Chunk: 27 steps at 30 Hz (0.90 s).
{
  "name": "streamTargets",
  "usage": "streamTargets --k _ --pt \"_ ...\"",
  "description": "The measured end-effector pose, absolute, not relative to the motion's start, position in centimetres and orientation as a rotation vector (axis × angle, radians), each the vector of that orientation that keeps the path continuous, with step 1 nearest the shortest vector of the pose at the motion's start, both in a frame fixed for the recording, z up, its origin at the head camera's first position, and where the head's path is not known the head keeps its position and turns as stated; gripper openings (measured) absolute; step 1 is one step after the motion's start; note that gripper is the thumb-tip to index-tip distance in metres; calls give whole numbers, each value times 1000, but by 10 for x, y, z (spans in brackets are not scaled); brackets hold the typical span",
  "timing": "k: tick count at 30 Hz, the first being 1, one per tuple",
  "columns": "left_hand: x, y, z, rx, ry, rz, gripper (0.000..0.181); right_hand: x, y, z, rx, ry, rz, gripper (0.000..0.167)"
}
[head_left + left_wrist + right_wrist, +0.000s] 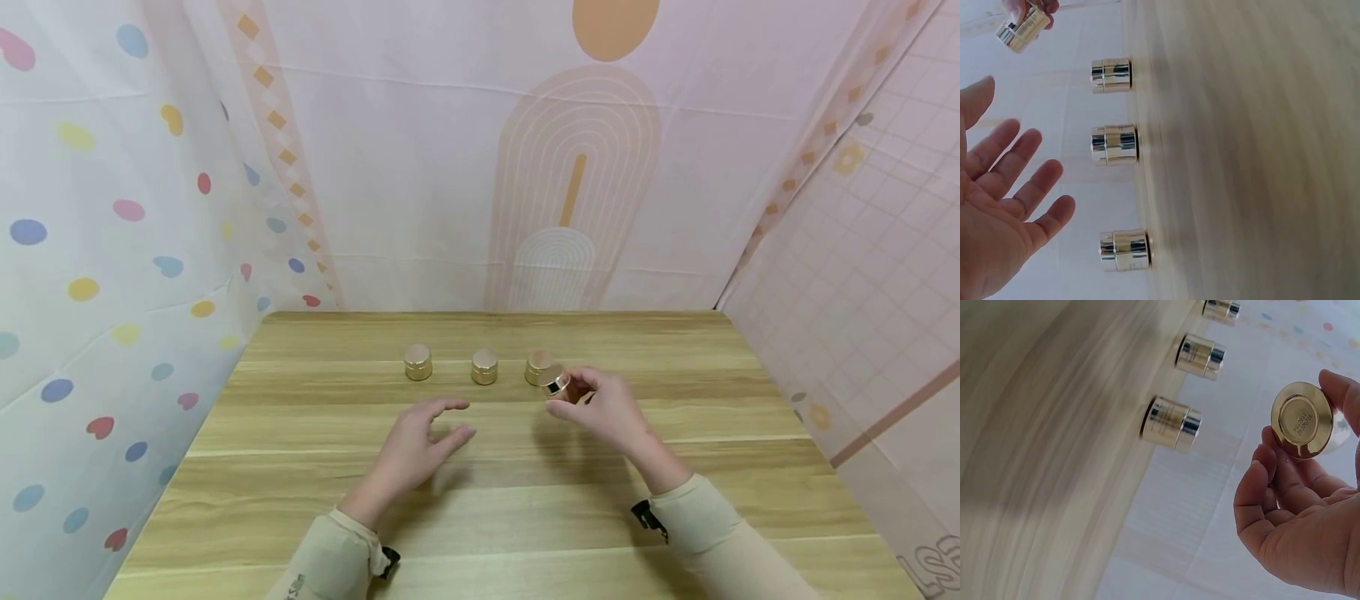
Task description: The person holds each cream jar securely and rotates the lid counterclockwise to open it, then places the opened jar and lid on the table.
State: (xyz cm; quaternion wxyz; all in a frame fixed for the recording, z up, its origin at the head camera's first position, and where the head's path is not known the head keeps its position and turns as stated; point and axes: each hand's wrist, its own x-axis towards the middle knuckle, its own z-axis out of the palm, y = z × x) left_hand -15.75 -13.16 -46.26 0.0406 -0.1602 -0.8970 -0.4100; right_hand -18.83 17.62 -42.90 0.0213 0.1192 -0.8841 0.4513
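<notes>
Three gold cylindrical jars stand in a row across the table: the left jar (417, 362), the middle jar (484, 367) and the right jar (537, 367). My right hand (603, 410) pinches a fourth gold jar (555, 380) above the table, overlapping the right jar in the head view. In the right wrist view the held jar's round base (1302, 419) faces the camera, with small printed marks on it. My left hand (412, 446) is over the table in front of the left and middle jars, fingers and thumb apart, holding nothing; its palm (988, 225) shows in the left wrist view.
The wood-grain table (480, 517) has its far edge against a pale patterned curtain (405, 183). A dotted curtain (150, 250) hangs at the left and a grid-patterned one (885, 275) at the right. Both sleeved wrists carry black straps.
</notes>
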Motion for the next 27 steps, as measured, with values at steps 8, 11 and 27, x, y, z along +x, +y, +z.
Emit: streamTargets --k 8,11,27 --pt "-159 -125 -461 -422 -2659 -1381 38 -184 164 -431 362 -2731 1455 27" --pt "-159 -124 -461 -384 -2658 -1409 38 -183 162 -432 366 -2728 1484 25" --pt "-158 -111 -459 -393 -2590 -1472 35 -176 155 -439 363 -2718 1522 34"
